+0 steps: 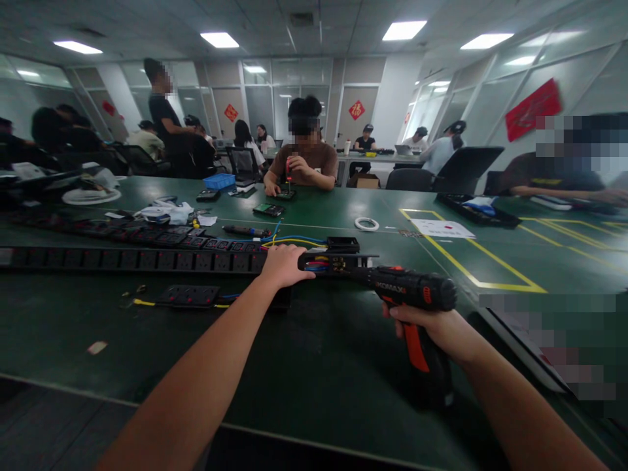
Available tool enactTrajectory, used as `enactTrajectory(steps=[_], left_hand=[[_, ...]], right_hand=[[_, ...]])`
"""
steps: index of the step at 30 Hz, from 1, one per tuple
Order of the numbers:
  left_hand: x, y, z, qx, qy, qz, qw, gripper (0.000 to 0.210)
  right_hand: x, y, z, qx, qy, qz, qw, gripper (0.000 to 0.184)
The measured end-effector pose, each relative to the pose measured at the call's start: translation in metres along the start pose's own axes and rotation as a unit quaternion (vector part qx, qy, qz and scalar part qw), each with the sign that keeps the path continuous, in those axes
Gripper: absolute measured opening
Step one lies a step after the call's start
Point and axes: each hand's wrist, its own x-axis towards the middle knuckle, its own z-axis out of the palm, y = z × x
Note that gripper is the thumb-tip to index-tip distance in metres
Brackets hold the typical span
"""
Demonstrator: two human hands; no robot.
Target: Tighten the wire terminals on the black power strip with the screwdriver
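Note:
A long black power strip (201, 261) with a row of sockets lies across the green table. My left hand (284, 265) is wrapped over it close to its right end, thumb along the near side. Coloured wires (318, 264) and brass-coloured terminals (338, 264) show in the opened end. In my right hand (432, 327) is a black and orange cordless drill (412, 288), gripped by its handle. Its tip points left at the terminals; whether it touches them I cannot tell. Nearer to me lies a loose socket section (190, 296) with yellow and blue wires.
Behind the strip lie more socket strips (147, 232), a dark pen-shaped tool (246, 231) and a white ring-shaped roll (366, 224). Across the green table (314, 366), a person (304, 157) works with a red screwdriver (289, 171). Yellow tape (510, 286) marks the right side.

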Motion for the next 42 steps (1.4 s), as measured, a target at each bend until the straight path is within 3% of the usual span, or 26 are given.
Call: enactTrajectory(steps=[12, 22, 31, 42], left_hand=[[0.0006, -0.0023, 0.0037, -0.008, 0.005, 0.003, 1.000, 0.076], [-0.0001, -0.0017, 0.0025, -0.003, 0.004, 0.003, 1.000, 0.075], [0.0004, -0.0019, 0.0029, -0.006, 0.003, 0.001, 1.000, 0.075], [0.0003, -0.0010, 0.0015, -0.008, 0.002, 0.002, 1.000, 0.075]], right_hand=[[0.0032, 0.0024, -0.0044, -0.006, -0.002, -0.015, 1.000, 0.028], [0.0015, 0.0048, 0.0002, 0.021, -0.050, 0.017, 0.998, 0.030], [0.0007, 0.0003, 0.0019, -0.013, -0.006, -0.009, 1.000, 0.026], [0.0021, 0.0075, -0.0003, -0.037, -0.018, -0.010, 0.999, 0.027]])
